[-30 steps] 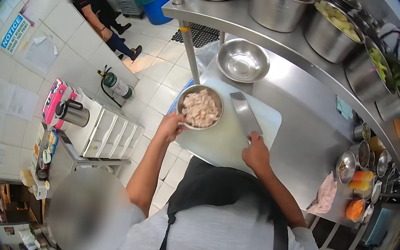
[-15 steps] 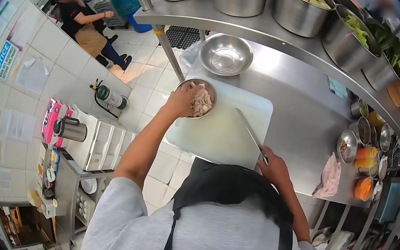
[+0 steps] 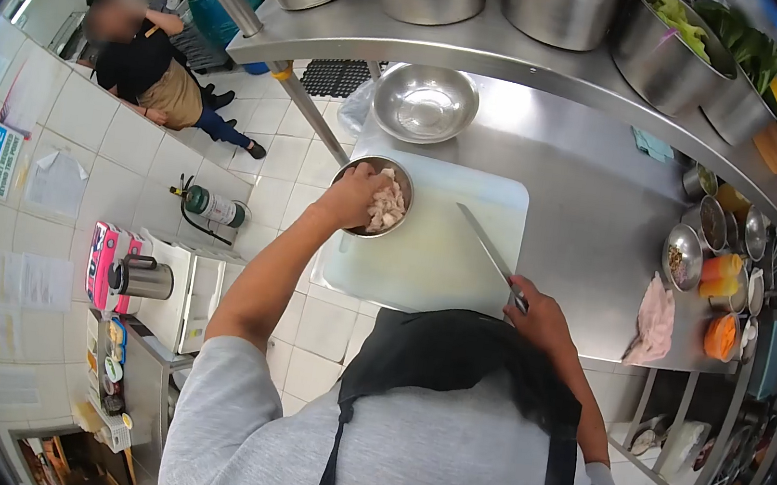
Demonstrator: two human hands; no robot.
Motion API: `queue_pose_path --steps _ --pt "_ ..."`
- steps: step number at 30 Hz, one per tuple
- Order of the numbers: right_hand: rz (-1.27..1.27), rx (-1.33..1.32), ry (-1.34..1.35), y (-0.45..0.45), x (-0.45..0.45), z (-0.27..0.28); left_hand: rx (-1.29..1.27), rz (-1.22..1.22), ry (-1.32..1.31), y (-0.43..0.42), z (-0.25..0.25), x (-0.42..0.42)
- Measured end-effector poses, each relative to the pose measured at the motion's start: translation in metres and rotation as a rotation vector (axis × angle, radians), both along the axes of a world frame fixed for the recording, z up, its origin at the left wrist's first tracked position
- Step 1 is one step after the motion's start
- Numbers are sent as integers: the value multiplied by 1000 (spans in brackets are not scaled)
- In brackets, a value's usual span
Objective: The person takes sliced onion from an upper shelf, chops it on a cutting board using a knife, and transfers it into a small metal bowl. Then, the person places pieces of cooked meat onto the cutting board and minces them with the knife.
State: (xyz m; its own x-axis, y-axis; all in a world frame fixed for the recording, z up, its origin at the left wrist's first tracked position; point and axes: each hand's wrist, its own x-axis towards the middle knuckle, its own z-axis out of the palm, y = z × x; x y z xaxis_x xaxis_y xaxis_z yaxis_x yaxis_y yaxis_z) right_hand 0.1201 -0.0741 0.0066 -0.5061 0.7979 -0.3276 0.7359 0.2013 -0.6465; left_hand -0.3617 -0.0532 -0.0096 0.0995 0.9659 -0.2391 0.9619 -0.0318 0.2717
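My left hand (image 3: 352,196) reaches into a steel bowl (image 3: 407,173) at the left edge of the white cutting board (image 3: 424,271). Pale pieces of chopped meat (image 3: 387,207) lie in that bowl, against my bent fingers. The fingertips are hidden, so whatever they grip does not show. At the board's lower right corner my right hand (image 3: 538,314) is closed around the handle of a knife (image 3: 488,243). Its blade slants up and left over the board, apart from the bowl.
A large steel bowl (image 3: 425,104) stands beyond the board. Overhead, a steel shelf (image 3: 488,61) carries deep pots. A pink cloth (image 3: 654,320) and small containers (image 3: 722,337) lie at the right. Another person (image 3: 143,67) stands at the far left, near a fire extinguisher (image 3: 215,207).
The other person has turned and raised an arm to the head. My view has shifted slightly. My left hand stays in the bowl, and my right hand still holds the knife over the board.
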Motion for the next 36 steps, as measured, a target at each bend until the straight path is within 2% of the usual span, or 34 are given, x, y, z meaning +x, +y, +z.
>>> queue_pose_path --steps 2,4,9,11,15,17,23,27,28,29,31,33,36 --pt "-2 6 7 0 1 0 -88 -48 86 -5 46 11" --pt "-11 3 3 -1 1 3 -120 -82 147 -8 61 17" --pt "3 15 8 1 -2 5 58 -128 167 -11 29 16" --pt "3 11 3 0 -1 5 37 -99 111 -5 15 12" --pt "12 45 20 -3 0 3 -2 -85 66 7 22 7" --pt "11 50 22 -3 0 1 65 -39 -75 8 16 -6" --pt "-14 -11 -13 -3 -3 6 138 153 -256 6 47 -14" --pt "-20 -64 -40 -3 -6 15 243 37 -458 -3 76 23" --pt "-21 -67 -30 -2 -7 17 258 -2 -428 -9 77 43" --pt "-21 -69 -20 0 -8 18 274 -42 -397 -16 75 66" --pt "-14 -74 -21 4 -7 16 371 -165 -464 -27 32 106" --pt "-13 -78 -16 4 -5 13 306 -115 -529 -42 0 150" --pt "-2 -79 -22 7 -1 11 216 -121 -383 -56 -37 182"
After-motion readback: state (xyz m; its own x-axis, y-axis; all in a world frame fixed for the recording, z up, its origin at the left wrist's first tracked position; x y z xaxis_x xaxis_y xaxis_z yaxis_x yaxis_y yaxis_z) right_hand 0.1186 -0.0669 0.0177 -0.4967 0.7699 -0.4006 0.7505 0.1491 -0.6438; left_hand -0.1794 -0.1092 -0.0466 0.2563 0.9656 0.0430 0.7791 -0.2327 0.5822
